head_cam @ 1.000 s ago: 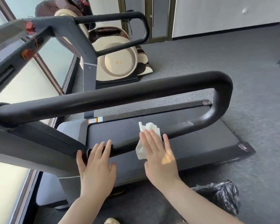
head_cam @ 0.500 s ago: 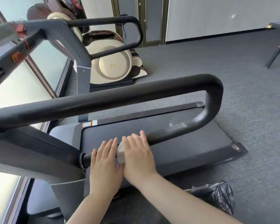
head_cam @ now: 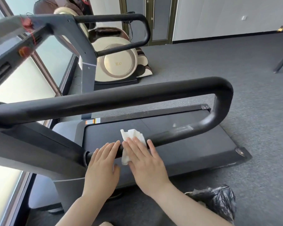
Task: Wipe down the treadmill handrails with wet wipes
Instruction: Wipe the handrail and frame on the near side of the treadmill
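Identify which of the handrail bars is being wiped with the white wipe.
The near handrail's lower bar: the right hand presses the wipe flat on it, left hand alongside.

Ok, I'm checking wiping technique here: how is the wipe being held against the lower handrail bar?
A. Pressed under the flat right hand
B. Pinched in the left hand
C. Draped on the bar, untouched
A: the right hand lies flat with straight fingers over the wet wipe on the lower handrail bar.

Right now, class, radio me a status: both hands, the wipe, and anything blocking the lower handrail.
Left hand flat on lower handrail. Right hand flat, pressing wet wipe onto rail. White smears further along. Nothing blocking.
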The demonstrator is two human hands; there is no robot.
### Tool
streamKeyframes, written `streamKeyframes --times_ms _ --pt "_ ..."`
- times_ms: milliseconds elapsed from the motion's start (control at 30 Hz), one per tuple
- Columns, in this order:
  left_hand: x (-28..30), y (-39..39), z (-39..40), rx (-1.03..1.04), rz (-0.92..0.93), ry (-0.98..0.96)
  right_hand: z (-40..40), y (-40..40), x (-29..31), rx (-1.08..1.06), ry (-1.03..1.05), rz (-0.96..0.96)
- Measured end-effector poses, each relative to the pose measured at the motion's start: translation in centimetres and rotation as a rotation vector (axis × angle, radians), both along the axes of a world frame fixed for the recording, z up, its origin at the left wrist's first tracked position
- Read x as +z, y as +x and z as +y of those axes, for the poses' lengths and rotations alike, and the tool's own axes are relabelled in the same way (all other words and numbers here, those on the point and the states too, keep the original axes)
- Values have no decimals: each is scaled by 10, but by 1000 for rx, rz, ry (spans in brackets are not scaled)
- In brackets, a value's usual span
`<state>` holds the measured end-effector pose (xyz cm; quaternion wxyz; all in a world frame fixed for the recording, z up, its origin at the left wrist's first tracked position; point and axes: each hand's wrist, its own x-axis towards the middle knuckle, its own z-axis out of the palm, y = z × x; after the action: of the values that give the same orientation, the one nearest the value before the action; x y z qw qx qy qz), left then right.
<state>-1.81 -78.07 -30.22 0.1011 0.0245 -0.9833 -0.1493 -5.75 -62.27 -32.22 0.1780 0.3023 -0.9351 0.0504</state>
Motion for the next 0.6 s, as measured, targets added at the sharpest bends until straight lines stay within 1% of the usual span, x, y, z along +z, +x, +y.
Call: streamKeyframes --times_ms 33,100,167,200,233,300,367,433,500,567,600 --pt "2 1 -2 -5 -5 -29 15 -6 -1 -20 0 9" --pt "3 4 -4 1 -26 -98 39 -11 -4 -109 -104 44" --pt "4 9 -3 41 -51 -159 30 -5 0 -206 -206 0" --pt "4 11 -3 66 -60 -188 14 -1 0 -200 -207 -11" --pt "3 14 -3 87 -66 -217 -7 5 -4 -138 -168 -22" --pt "3 21 -7 119 -83 -276 -37 16 -13 36 -20 6" --pt "8 30 -15 126 -102 -322 -29 8 -13 121 92 33" --pt "16 38 -26 102 -116 -372 -3 -1 -12 86 61 31" --pt "23 45 -39 76 -110 -420 11 -3 -9 -39 -62 -20" --pt "26 48 -45 77 -99 -459 -12 2 0 -109 -139 -84" --pt "26 48 -46 79 -92 -474 -34 6 0 -76 -124 -90"
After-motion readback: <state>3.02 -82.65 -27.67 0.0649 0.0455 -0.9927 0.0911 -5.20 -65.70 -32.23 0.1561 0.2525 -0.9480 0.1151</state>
